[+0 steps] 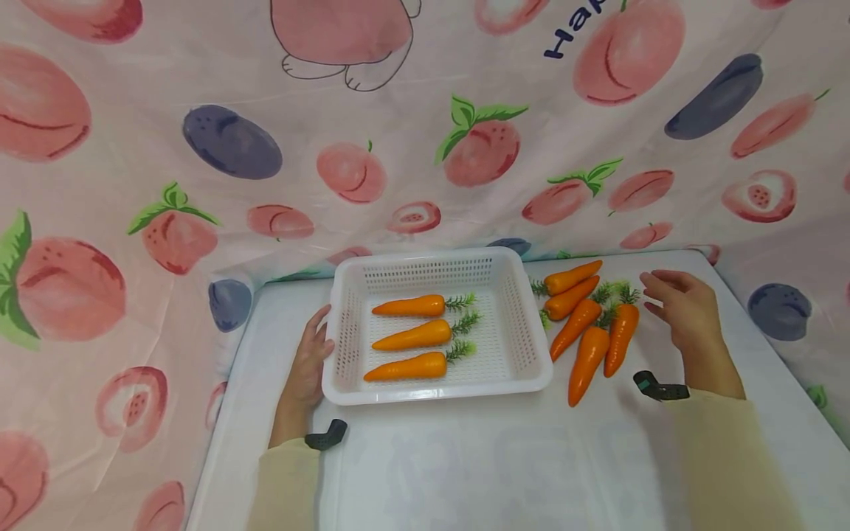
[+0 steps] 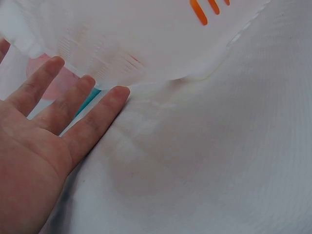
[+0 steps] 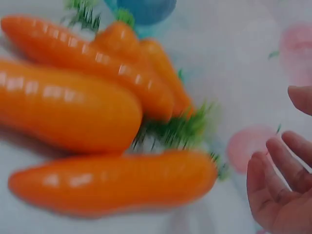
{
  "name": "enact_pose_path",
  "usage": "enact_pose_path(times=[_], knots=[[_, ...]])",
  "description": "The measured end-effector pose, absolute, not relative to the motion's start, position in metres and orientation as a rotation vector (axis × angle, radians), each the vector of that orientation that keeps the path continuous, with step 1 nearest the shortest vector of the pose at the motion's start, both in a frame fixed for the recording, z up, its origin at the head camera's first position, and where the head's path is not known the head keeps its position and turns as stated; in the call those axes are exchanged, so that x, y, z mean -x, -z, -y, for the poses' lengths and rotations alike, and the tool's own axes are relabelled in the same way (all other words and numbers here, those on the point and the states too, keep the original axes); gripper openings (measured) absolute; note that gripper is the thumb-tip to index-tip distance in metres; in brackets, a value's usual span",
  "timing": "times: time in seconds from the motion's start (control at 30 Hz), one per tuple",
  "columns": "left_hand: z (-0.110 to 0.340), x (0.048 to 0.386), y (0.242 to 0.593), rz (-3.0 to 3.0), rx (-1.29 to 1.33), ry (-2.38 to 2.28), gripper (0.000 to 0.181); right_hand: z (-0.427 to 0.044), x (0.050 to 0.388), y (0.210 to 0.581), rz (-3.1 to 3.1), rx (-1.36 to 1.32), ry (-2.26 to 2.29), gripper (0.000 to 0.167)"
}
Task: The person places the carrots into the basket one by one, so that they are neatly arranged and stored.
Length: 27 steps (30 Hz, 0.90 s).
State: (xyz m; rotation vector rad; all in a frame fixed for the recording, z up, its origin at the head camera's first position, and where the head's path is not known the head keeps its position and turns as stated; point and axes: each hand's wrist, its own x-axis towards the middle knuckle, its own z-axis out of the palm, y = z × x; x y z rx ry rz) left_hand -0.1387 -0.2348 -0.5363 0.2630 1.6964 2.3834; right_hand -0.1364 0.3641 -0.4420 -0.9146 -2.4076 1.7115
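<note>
A white plastic basket [image 1: 438, 392] with slotted walls stands on the table, and three toy carrots [image 1: 412, 335] lie side by side in it, green tops to the right. At its left wall is my left hand [image 1: 310, 361], fingers extended against the basket's side; the left wrist view shows these straight fingers [image 2: 100, 112] by the basket's underside edge. My right hand [image 1: 687, 306] hovers beside the loose carrots [image 1: 588, 358] to the basket's right, fingers loosely bent and holding nothing. In the right wrist view the nearest carrot [image 3: 112, 183] lies apart from the fingertips.
The table [image 1: 491, 457] has a white cover. Behind and on both sides hangs a pink curtain [image 1: 412, 133] printed with fruit, close to the basket's back rim. Several loose carrots lie in an overlapping group against the basket's right side. A dark wrist device [image 1: 659, 386] sits on each arm.
</note>
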Motion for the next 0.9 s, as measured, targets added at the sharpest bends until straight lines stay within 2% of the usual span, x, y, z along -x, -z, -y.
enact_pose_path(times=[0.23,0.47,0.9], knots=[[0.235,0.138,0.537,-1.703,-0.248,-2.387,0.068,-0.38,0.138,0.471,2.353,1.176,-1.794,0.095],[0.236,0.138,0.537,-1.708,-0.244,-2.377,0.068,-0.387,0.136,0.498,2.466,1.186,-1.802,0.094],[0.236,0.14,0.538,-1.715,-0.267,-2.36,0.068,-0.383,0.133,0.506,2.569,1.095,-1.694,0.091]])
